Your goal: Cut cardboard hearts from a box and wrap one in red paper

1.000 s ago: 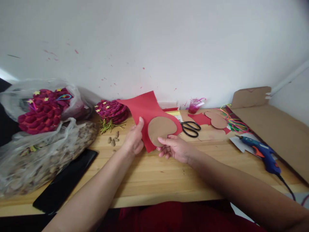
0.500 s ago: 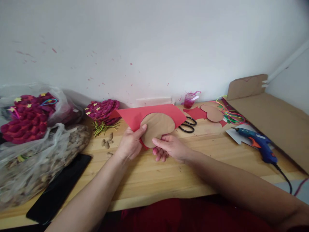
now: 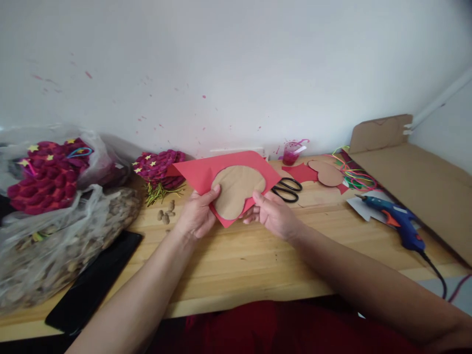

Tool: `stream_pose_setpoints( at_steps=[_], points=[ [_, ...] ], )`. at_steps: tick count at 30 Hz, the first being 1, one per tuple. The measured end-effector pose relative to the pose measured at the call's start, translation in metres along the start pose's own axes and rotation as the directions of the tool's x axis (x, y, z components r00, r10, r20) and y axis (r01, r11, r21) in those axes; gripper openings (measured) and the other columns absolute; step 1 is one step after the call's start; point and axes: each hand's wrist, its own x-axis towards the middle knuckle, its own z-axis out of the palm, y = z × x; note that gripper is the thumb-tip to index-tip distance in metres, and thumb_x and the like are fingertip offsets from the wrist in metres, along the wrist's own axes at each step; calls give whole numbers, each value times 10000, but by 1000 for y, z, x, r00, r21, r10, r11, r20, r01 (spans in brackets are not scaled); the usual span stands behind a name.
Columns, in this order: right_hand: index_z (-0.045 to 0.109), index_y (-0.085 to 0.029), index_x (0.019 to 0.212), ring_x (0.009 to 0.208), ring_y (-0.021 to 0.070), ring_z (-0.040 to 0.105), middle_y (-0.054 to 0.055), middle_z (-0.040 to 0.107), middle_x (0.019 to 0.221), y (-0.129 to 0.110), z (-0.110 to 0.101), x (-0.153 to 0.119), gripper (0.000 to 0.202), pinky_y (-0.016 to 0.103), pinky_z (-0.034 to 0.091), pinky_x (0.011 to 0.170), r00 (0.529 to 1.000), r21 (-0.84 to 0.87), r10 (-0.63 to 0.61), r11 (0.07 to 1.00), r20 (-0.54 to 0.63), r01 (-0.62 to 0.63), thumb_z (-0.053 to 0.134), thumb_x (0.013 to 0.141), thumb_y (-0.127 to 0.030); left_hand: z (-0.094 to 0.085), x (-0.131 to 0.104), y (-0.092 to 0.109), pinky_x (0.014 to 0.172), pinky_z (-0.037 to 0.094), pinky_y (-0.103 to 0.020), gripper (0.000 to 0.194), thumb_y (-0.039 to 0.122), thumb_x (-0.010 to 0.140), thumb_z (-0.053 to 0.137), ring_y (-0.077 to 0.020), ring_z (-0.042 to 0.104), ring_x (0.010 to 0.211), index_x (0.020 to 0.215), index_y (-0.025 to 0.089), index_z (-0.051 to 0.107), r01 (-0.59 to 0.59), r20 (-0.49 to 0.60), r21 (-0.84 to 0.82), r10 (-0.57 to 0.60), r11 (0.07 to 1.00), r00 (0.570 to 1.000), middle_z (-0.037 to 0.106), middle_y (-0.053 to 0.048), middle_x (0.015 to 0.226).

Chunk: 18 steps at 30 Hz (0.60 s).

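Between my hands is a sheet of red paper [image 3: 195, 172] with a rounded, heart-like cardboard cutout [image 3: 238, 189] lying flat against its near face. My left hand [image 3: 199, 212] grips the left side, its thumb at the cutout's edge and its fingers behind the paper. On the right, my right hand [image 3: 275, 215] pinches the sheet beside the cutout's notch, thumb in front; its other fingers curl partly out of sight underneath. Black-handled scissors [image 3: 289, 190] lie just beyond the right hand, their blades hidden by the paper.
A blue glue gun [image 3: 401, 223] with a cord lies at right, near a large cardboard piece [image 3: 424, 182]. Another cardboard cutout [image 3: 329, 174] and a cup of purple-red liquid [image 3: 291, 155] stand behind. At left are a bag of peanuts [image 3: 99, 231], decorated magenta crafts [image 3: 47, 182] and a black phone [image 3: 96, 285].
My right hand has shifted right and up from the cutout's lower edge to the paper beside its notch. The paper's lower corner now shows below the cutout, and the sheet is slightly higher.
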Motion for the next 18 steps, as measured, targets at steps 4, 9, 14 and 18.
stream_pose_setpoints(
  at_steps=[4, 9, 14, 18],
  points=[
    [665, -216, 1058, 667, 169, 704, 42, 759, 849, -1, 1, 1, 515, 261, 577, 552, 995, -6, -60, 998, -85, 60, 747, 815, -662, 1, -1, -4, 1005, 604, -438, 448, 108, 770, 794, -317, 701, 1194, 1199, 214, 714, 36, 33, -1, -36, 999, 999, 777, -110, 1166],
    [667, -228, 1194, 825, 225, 740, 88, 774, 984, -11, 2, 1, 689, 268, 563, 515, 988, 17, -22, 1000, -156, 25, 460, 902, -817, 0, 2, -6, 1010, 609, -429, 463, 54, 784, 758, -321, 714, 1166, 1231, 164, 708, 51, 15, -16, -51, 999, 999, 776, -135, 1164],
    [680, -222, 1161, 1064, 266, 732, 89, 781, 1120, -16, -4, 5, 434, 328, 630, 684, 963, 153, 22, 988, -270, 20, 518, 993, -588, -5, 4, -6, 931, 649, -402, 539, 19, 802, 719, -288, 758, 1055, 1300, 221, 684, 130, 3, 6, -130, 992, 992, 784, -102, 1139],
    [697, -228, 1115, 1110, 260, 728, 59, 790, 1142, -15, -6, 7, 203, 393, 645, 830, 936, 248, 35, 967, -351, 57, 567, 991, -325, -8, 5, -4, 930, 641, -378, 621, -4, 801, 713, -284, 751, 1077, 1371, 233, 638, 187, 25, 35, -188, 982, 982, 764, -113, 1207]
  ],
)
